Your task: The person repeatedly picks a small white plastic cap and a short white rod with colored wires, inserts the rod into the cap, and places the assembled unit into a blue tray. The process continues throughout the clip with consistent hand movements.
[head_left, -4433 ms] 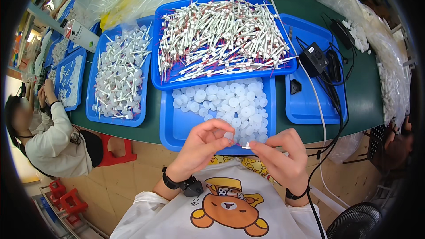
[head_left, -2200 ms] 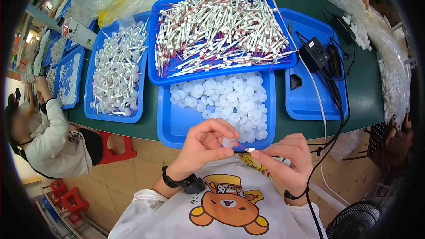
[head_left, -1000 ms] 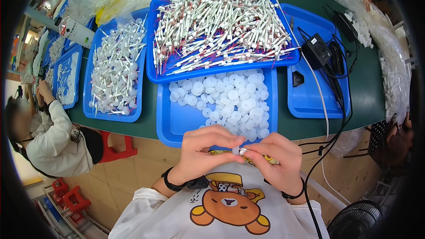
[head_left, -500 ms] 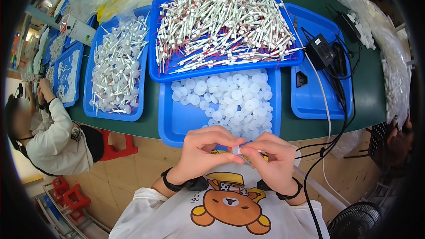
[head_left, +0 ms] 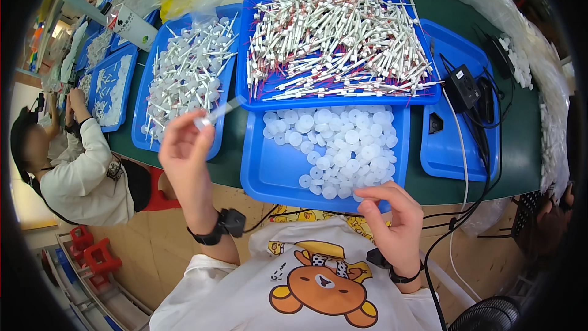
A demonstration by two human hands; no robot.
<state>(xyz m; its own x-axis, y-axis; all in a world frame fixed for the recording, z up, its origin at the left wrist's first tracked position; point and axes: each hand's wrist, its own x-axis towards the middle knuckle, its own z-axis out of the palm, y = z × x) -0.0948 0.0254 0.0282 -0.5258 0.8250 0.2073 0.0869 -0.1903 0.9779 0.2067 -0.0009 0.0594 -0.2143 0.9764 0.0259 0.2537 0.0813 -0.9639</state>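
The piece appears over the near right edge of the left tray, left hand pinching its disc, apparently leaving the stick free; room looks tight beside the upper tray. The right hand is narrow over the near rim of the disc tray; I cannot tell whether it grips anything

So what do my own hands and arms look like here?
Your left hand and right hand are ungloved. Each wrist has a black strap with a small, boxy black device. Your white sleeves stop at the forearms.
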